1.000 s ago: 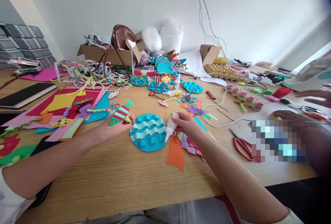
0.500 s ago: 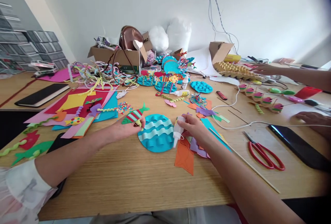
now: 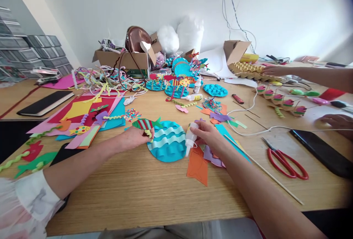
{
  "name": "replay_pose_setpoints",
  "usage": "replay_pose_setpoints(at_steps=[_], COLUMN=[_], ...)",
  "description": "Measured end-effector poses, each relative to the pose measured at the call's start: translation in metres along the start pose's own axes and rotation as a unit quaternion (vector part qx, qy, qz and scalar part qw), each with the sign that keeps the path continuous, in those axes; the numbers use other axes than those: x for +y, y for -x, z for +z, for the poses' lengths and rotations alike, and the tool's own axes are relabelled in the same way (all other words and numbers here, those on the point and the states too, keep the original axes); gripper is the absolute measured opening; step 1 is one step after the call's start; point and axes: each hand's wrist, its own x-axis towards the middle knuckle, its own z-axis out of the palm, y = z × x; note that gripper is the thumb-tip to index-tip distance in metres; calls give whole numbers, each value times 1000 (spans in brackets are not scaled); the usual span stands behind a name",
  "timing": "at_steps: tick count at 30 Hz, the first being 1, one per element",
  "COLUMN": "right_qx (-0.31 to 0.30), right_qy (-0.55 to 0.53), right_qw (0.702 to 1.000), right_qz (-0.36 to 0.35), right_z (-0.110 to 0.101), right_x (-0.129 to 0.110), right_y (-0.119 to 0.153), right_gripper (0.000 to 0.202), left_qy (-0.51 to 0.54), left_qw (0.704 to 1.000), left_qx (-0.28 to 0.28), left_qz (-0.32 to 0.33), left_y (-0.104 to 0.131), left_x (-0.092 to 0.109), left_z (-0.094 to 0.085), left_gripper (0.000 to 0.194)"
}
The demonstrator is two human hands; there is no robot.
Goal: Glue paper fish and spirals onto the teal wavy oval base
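Observation:
A green paper fish with red and white stripes is pinched in my left hand by the curled pale-green strip beneath it. The fish is over the upper left rim of a round blue paper disc, which has pale wavy strips across it and lies flat on the table. My right hand is closed around a white glue bottle, its nozzle tilted down beside the disc's right edge. Under that hand are orange paper and purple paper scraps.
Red-handled scissors, a wooden stick and a black phone lie to the right. Coloured paper sheets and finished paper fish are at left. Another person's hands are at the right by egg-carton pieces.
My left hand has tilted the fish flatter, and it now sits slightly lower, with its tail nearer the disc. The glue bottle stays almost where it was. The view has shifted slightly.

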Motion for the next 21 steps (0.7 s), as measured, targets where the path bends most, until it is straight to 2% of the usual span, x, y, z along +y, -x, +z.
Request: replay_pose_setpoints(at_steps=[4,9,21], right_qx=[-2,4,-5], right_qy=[18,17,7], right_qw=[1000,1000,1000], right_qz=[0,-5,-7], right_z=[-1,-1,-1], right_x=[1,2,4], right_y=[-1,0,0], right_gripper=[20,19,21], left_qy=[-38,-67,-67], left_qw=[999,997,998], left_qx=[-23,-36,5], left_qz=[7,12,14], left_y=[-3,-5,4], left_x=[3,2,-3], left_z=[1,3,13], left_gripper=[6,7,23])
